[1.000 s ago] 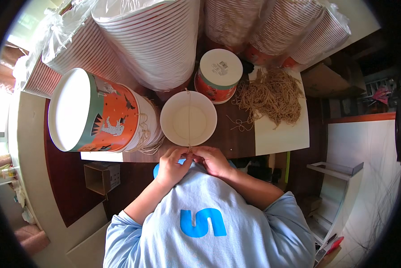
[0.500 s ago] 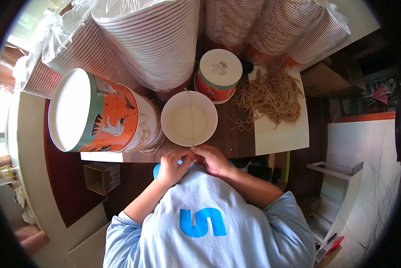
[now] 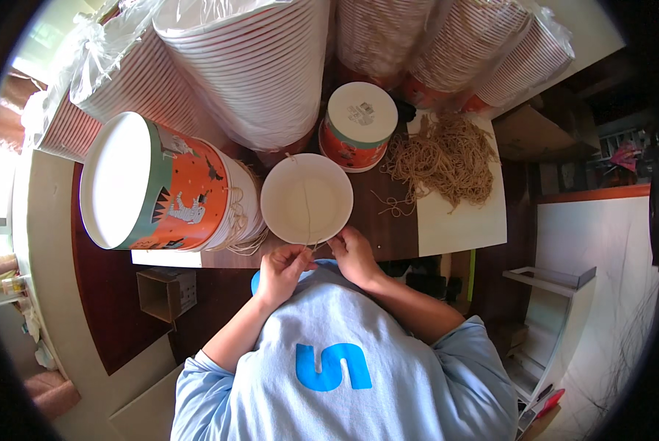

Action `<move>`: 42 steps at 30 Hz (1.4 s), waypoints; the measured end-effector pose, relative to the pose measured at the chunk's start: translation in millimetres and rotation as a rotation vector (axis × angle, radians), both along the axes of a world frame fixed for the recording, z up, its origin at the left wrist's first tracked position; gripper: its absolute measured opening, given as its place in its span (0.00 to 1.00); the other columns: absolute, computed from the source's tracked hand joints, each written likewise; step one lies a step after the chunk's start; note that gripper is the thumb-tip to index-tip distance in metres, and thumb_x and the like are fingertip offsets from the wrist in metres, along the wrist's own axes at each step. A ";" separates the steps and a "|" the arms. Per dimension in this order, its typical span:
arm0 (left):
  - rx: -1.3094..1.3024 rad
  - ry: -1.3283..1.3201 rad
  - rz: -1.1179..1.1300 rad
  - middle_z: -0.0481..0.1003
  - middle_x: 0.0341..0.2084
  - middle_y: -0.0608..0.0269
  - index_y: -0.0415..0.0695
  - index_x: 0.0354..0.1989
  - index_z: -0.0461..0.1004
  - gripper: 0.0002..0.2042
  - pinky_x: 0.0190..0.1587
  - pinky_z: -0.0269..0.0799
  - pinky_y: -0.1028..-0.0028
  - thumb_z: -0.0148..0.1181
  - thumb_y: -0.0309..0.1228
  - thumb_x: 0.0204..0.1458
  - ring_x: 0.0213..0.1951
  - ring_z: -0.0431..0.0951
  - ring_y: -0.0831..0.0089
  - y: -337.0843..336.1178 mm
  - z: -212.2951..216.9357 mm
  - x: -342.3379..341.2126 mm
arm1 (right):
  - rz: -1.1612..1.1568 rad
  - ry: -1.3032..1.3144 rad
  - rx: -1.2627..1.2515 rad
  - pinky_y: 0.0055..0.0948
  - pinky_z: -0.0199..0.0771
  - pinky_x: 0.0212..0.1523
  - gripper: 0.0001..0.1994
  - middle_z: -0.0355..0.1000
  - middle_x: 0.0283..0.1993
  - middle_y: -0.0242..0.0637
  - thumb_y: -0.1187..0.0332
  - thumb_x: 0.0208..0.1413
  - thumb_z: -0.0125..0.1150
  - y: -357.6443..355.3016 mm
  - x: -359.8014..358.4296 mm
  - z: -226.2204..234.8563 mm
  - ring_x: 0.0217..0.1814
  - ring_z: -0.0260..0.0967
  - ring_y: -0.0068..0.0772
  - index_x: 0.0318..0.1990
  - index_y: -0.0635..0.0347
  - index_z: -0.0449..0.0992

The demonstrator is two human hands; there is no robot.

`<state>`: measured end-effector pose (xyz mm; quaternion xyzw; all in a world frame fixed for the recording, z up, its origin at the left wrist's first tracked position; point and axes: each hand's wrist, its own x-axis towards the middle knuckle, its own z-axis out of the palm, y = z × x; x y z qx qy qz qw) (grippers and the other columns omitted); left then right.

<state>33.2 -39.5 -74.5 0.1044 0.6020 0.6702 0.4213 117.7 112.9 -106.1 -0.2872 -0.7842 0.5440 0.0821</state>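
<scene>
Banding in progress: one white paper bowl (image 3: 307, 199) stands at the near edge of the tabletop (image 3: 388, 220) with a single rubber band (image 3: 307, 209) stretched across its mouth, the left hand (image 3: 282, 272) and right hand (image 3: 355, 253) touching its near rim, fingers pinching the band's near end. Judged unfinished, since the band is not yet let go. Counted: one banded bundle (image 3: 160, 187) lying at left, one upturned printed tub (image 3: 357, 125) beyond, one loose heap of bands (image 3: 447, 158) far right, at least five bagged stacks (image 3: 249, 66) behind.

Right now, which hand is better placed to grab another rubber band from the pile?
Probably the right hand. The rubber band pile lies on the right side of the table, beyond that hand. The left hand pinches the band at the white lid's near rim, farther from the pile.
</scene>
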 end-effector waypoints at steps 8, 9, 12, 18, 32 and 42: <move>-0.123 0.188 -0.001 0.76 0.27 0.62 0.32 0.36 0.74 0.08 0.36 0.74 0.77 0.54 0.27 0.55 0.30 0.76 0.79 -4.4 12.3 -0.9 | 0.220 0.094 0.235 0.42 0.67 0.37 0.09 0.70 0.32 0.43 0.72 0.43 0.61 10.8 7.7 37.7 0.37 0.69 0.48 0.34 0.60 0.74; -0.154 0.287 -0.016 0.77 0.27 0.62 0.33 0.35 0.74 0.08 0.35 0.74 0.77 0.56 0.27 0.55 0.29 0.76 0.78 -6.8 10.8 -0.3 | 0.222 0.095 0.235 0.42 0.67 0.37 0.09 0.70 0.32 0.43 0.72 0.43 0.61 10.8 4.8 48.9 0.37 0.69 0.48 0.34 0.60 0.74; -0.145 0.371 -0.010 0.77 0.25 0.59 0.35 0.33 0.75 0.07 0.32 0.73 0.77 0.58 0.27 0.53 0.28 0.77 0.76 -2.6 16.5 -0.6 | 0.336 0.380 0.500 0.37 0.62 0.44 0.12 0.68 0.39 0.34 0.72 0.35 0.65 11.8 -4.3 60.0 0.44 0.65 0.40 0.32 0.54 0.72; -0.136 0.588 -0.011 0.75 0.23 0.57 0.36 0.32 0.75 0.05 0.32 0.72 0.77 0.58 0.25 0.52 0.27 0.77 0.74 -1.5 24.3 -6.6 | 0.420 0.532 0.463 0.37 0.63 0.44 0.11 0.70 0.39 0.34 0.73 0.36 0.65 7.8 -15.1 47.2 0.43 0.67 0.39 0.31 0.55 0.72; 0.181 0.269 0.076 0.72 0.25 0.64 0.37 0.28 0.72 0.06 0.32 0.65 0.80 0.55 0.26 0.55 0.28 0.70 0.80 4.7 67.8 -9.4 | 0.477 0.325 0.438 0.41 0.63 0.33 0.04 0.70 0.28 0.35 0.71 0.39 0.58 8.2 -20.0 55.4 0.33 0.69 0.40 0.24 0.57 0.70; 0.152 0.604 -0.313 0.73 0.25 0.58 0.38 0.28 0.73 0.04 0.35 0.69 0.72 0.54 0.25 0.51 0.30 0.74 0.68 -2.6 71.4 -20.9 | 0.450 0.109 0.638 0.39 0.69 0.38 0.16 0.70 0.41 0.42 0.63 0.42 0.62 45.5 -49.1 80.9 0.40 0.70 0.46 0.40 0.58 0.73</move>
